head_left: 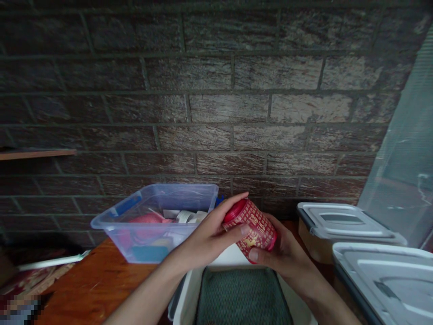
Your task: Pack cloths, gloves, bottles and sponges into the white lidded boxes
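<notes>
Red patterned canister [254, 227] held tilted
The left grip [216, 230] clasps its upper end, the right grip [283, 253] its lower, over an open white bin [185, 300] with dark green material [243, 298]; a clear tub [179, 196] stands nearby on the table [101, 284].

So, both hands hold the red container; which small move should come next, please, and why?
Perhaps turn the red container upright: it is tilted, its upper end leaning left in the picture, with the left hand at that end and the right hand at the lower one, so both could steady it.
</notes>
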The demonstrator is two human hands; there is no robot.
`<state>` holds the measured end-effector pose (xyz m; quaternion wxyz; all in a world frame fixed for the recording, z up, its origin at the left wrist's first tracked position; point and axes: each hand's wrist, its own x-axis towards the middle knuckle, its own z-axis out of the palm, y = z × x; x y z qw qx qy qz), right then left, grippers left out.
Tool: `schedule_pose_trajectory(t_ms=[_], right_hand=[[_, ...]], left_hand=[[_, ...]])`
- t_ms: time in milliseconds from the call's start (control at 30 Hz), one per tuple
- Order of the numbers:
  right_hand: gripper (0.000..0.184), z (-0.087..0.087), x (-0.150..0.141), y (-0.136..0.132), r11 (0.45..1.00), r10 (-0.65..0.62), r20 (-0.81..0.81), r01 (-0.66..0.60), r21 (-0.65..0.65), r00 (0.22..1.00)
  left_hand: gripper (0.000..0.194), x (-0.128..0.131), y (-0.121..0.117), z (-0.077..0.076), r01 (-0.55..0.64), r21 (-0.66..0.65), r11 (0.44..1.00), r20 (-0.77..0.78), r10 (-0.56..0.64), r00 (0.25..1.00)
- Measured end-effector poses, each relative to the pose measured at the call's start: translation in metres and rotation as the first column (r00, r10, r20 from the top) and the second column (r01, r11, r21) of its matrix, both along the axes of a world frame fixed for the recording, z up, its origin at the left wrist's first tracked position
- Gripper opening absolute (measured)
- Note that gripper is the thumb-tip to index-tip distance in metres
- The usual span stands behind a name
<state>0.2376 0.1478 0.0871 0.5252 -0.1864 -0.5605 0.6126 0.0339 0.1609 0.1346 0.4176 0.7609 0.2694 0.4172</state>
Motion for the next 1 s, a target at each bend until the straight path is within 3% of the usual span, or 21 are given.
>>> schedule_pose_trajectory(t_ms=[167,433,667,833,1000], right_hand=[[0.072,-0.001,-0.001,0.001,1.0,-0.026,0.014,0.026,0.013,1.0],[0.059,-0.002,0.002,0.001,1.0,-0.015,0.044,0.014,0.005,0.999],[0.062,-0.003,0.001,0.002,0.993,-0.103,0.1,0.096,0.064,0.99],[0.046,-0.002,0.004,-0.003,0.997,-0.08,0.067,0.08,0.004,0.995],[0.045,-0.003,0.004,-0.004,0.987,-0.154,0.074,0.156,-0.031,0.985]], left_hand=[[0.063,0.001,0.003,0.0,-0.006,-0.03,1.0,0.051,0.008,0.999],[0.069,-0.004,0.005,0.002,0.117,-0.104,0.988,0.101,-0.107,0.989],[0.065,-0.002,0.005,0.0,-0.009,-0.061,0.998,0.026,0.01,1.0],[0.067,-0.005,0.009,0.002,0.101,-0.09,0.991,0.114,-0.091,0.989],[0.075,-0.007,0.01,0.006,0.201,-0.161,0.966,0.161,-0.175,0.971]])
